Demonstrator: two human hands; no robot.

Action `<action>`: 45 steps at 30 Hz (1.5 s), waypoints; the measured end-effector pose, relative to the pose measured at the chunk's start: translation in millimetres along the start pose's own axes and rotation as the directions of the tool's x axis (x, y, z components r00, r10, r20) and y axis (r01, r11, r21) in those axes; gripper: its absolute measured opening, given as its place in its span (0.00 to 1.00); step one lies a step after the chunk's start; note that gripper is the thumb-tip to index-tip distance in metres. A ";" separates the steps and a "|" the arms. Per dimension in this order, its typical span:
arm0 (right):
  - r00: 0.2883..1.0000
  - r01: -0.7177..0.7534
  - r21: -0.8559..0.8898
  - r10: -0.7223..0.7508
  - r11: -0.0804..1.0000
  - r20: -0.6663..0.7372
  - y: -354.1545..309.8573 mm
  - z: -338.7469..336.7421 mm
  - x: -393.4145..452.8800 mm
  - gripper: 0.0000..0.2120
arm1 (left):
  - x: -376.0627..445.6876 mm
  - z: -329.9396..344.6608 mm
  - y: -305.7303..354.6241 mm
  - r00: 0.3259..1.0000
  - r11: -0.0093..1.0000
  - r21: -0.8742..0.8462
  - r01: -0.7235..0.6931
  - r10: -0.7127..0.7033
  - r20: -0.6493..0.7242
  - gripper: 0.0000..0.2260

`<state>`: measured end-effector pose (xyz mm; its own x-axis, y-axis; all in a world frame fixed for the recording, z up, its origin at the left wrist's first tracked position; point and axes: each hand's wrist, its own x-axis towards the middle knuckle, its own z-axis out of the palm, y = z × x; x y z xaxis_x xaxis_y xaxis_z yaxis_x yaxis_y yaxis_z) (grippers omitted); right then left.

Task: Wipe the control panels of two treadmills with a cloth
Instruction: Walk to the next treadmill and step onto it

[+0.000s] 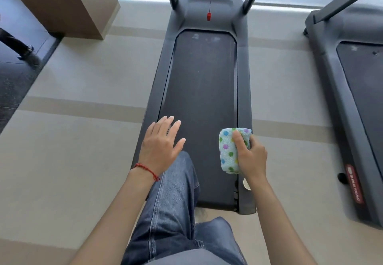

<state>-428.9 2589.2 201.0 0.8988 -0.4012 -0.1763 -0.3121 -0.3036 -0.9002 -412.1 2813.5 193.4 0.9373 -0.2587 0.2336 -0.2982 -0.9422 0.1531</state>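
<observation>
R hand [251,156] grips folded pale-blue terry cloth w/ coloured dots [228,152], thumb across its top, other fingers curled behind. L hand [159,142] hovers w/ fingers spread wide, holding nothing. Dark grey treadmill w/ black belt [203,90] stretches ahead of fingertips; second grey treadmill [331,90] lies beyond R hand's knuckle side.

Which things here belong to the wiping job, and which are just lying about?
Job: polka-dot cloth gripped in the right hand; open left hand; near treadmill; second treadmill.

Lying about: red safety clip on its cord; brown pillar.
</observation>
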 end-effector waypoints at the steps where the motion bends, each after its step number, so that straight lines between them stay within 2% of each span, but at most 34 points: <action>1: 1.000 0.006 0.005 -0.006 1.000 0.001 -3.2 1.8 9.0 0.14 | 11.4 1.7 -1.8 1.000 1.000 -0.002 -0.002 0.002 0.003 0.23; 11: 0.999 -0.035 0.026 0.036 0.999 -0.028 -47.7 37.9 124.0 0.17 | 141.7 19.1 -37.7 0.999 0.999 0.001 -0.033 0.033 -0.003 0.22; 16: 0.996 -0.072 0.026 0.073 0.997 -0.047 -110.5 51.8 186.0 0.15 | 225.0 4.6 -61.0 0.997 0.998 -0.011 -0.069 0.069 0.046 0.22; 24: 0.992 -0.098 0.049 0.102 0.994 -0.076 -215.1 65.2 266.7 0.13 | 348.6 -44.5 -88.6 0.987 0.987 -0.012 -0.161 0.161 -0.016 0.21; 35: 0.993 -0.059 0.041 0.063 0.997 -0.102 -291.2 65.2 359.4 0.14 | 468.6 -67.9 -102.2 0.987 0.987 -0.033 -0.157 0.156 -0.023 0.22; 45: 0.999 -0.001 0.062 0.004 0.998 -0.037 -347.0 76.3 503.9 0.13 | 607.3 -54.3 -117.1 0.994 0.995 -0.006 -0.096 0.095 -0.054 0.22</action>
<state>155.8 2558.3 394.1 0.8856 -0.4343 -0.1647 -0.2939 -0.2491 -0.9228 182.3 2778.3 369.5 0.8935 -0.3354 0.2986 -0.3877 -0.9117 0.1362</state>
